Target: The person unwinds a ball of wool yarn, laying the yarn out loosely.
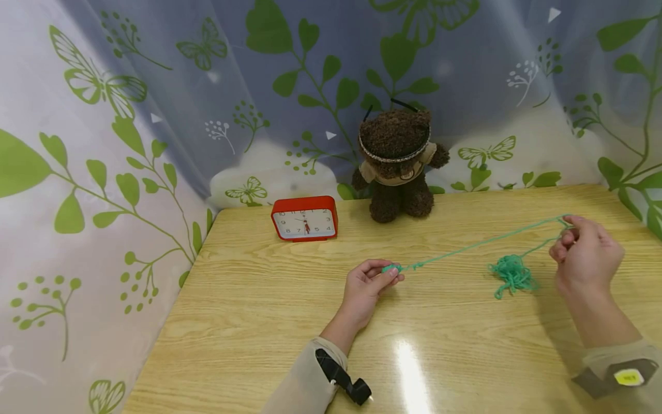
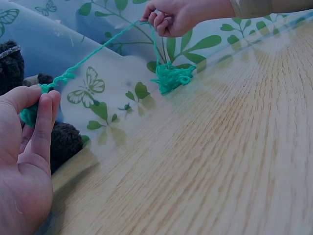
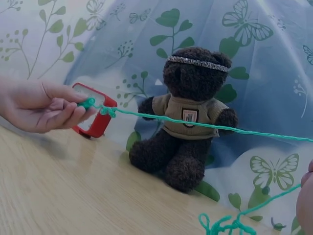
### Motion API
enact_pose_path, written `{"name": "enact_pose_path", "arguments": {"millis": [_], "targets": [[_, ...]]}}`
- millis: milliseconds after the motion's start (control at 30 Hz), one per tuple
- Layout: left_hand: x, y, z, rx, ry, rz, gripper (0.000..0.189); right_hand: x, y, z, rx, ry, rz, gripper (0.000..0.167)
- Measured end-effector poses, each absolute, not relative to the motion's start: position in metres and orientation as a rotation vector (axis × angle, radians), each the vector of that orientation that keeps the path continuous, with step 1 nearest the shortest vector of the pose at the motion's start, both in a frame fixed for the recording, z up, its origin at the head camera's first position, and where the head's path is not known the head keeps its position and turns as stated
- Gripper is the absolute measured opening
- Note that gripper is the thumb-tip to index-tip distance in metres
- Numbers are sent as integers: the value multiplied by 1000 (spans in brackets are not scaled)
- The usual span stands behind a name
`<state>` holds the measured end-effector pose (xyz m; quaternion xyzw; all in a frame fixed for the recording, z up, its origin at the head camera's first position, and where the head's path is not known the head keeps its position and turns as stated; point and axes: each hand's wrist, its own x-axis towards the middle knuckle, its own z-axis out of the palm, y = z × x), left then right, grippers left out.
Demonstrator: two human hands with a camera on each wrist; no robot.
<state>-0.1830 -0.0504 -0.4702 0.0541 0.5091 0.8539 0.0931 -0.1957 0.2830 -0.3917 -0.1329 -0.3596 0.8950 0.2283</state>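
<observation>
Green yarn (image 1: 481,244) stretches in a taut line between the two hands. My left hand (image 1: 364,284), low over the table, pinches a small bunched piece of green yarn (image 2: 29,115) between thumb and fingers. Just outside its fingertips, small loops show on the strand in the right wrist view. Higher and farther right, my right hand (image 1: 589,256) pinches the strand between thumb and forefinger, its other fingers curled in. From there the yarn runs down to a loose tangle of green yarn (image 1: 513,273), left of the right hand.
A red alarm clock (image 1: 304,218) stands near the table's back edge. Right of it, a dark brown teddy bear (image 1: 398,167) with a headband sits against the leaf-patterned curtain (image 1: 320,75). The wooden table (image 1: 248,322) has a bright reflection near its front.
</observation>
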Motion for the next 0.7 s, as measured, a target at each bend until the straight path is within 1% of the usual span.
{"name": "enact_pose_path", "arguments": {"millis": [100, 200, 300, 367, 433, 500, 700], "targets": [[-183, -50, -470, 166, 1511, 2537, 13, -197, 287, -396, -351, -1171, 2466, 19], [-182, -50, -469, 162, 1504, 2544, 15, -196, 292, -404, -342, -1674, 2390, 24], [-182, -50, -469, 154, 1513, 2537, 15, -195, 292, -411, -312, -2320, 2064, 25], [-182, -50, -470, 152, 1519, 2528, 14, -194, 289, -415, -257, -2589, 1825, 36], [-181, -50, -470, 154, 1526, 2517, 14, -193, 283, -416, -212, -2694, 1688, 51], [-181, -50, -470, 158, 1528, 2511, 14, -191, 276, -415, -154, -2714, 1656, 58], [-182, -50, -471, 174, 1514, 2506, 13, -180, 240, -412, 141, -2740, 1756, 55]]}}
